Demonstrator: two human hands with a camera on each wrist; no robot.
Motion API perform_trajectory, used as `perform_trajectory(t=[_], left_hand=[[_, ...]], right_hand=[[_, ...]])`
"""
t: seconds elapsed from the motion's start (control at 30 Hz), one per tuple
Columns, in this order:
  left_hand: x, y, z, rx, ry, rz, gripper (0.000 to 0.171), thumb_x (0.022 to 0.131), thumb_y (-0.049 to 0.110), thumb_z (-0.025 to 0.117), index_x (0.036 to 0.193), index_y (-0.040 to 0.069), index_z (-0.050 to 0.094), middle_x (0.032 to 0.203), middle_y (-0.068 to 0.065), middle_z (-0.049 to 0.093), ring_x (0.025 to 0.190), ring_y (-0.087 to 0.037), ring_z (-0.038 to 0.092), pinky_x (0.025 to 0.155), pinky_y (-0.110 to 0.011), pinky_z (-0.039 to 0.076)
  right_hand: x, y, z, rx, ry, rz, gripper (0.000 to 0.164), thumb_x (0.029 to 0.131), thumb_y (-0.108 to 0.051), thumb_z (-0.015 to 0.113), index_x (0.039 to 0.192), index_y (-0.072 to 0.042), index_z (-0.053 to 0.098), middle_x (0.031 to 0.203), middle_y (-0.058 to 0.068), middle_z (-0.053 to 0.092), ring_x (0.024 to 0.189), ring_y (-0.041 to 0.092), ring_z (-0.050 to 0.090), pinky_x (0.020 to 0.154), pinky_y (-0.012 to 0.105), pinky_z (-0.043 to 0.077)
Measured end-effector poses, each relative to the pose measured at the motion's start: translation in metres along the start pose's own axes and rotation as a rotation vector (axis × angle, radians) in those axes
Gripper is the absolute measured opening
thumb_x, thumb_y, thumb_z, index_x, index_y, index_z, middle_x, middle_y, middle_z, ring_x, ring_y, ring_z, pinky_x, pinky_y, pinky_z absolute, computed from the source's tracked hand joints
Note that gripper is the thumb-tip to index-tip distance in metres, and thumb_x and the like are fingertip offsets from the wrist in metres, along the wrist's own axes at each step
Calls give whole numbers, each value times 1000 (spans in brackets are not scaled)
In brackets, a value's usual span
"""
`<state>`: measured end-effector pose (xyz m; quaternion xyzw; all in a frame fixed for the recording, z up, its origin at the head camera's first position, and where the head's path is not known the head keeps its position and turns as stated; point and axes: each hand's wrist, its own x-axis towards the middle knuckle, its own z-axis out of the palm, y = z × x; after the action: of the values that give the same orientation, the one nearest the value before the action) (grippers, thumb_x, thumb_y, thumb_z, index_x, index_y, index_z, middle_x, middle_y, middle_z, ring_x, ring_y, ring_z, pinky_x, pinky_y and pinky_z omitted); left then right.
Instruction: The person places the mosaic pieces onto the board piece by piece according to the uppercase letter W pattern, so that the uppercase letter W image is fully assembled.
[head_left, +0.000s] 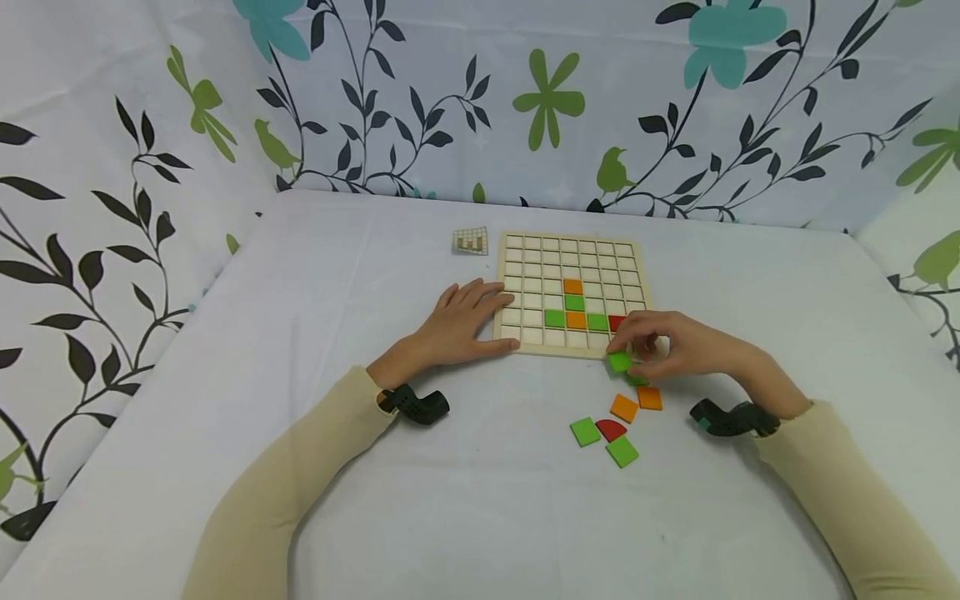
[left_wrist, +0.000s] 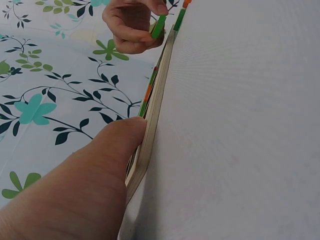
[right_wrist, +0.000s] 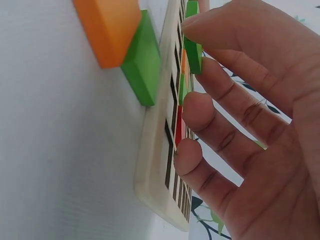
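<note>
One green tile [head_left: 619, 362], right of the head view's centre, is pinched by the right hand [head_left: 671, 343]; the left hand [head_left: 467, 325], fingers extended, touches the grid board [head_left: 551, 272] at its left edge.

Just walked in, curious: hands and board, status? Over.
Left hand touching board. Right hand pinching green tile. Board partly filled. Right hand hides near-right corner in head view.
</note>
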<state>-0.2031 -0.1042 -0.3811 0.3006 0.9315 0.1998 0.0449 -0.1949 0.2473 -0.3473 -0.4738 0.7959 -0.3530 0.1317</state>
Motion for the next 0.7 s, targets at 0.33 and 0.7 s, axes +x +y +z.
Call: perform_trajectory(t=[0.33, 0.7], left_hand=[[0, -1, 1, -4, -8, -1, 74, 92, 55, 59, 152, 19, 35, 160, -4, 24, 150, -30, 10, 118, -54, 4], [1, -3, 1, -1, 0, -1, 73, 91, 55, 58, 151, 19, 36, 159, -3, 24, 150, -30, 10, 118, -54, 4]], right_hand=[[4, 2, -5, 9, 14, 10, 34, 80, 5, 74, 110, -10, 69, 101, 3, 61, 73, 17, 53, 59, 27, 47], [5, 8, -10, -34, 61, 12, 35, 80, 6, 73, 111, -7, 69, 102, 5, 61, 73, 17, 52, 59, 26, 47]])
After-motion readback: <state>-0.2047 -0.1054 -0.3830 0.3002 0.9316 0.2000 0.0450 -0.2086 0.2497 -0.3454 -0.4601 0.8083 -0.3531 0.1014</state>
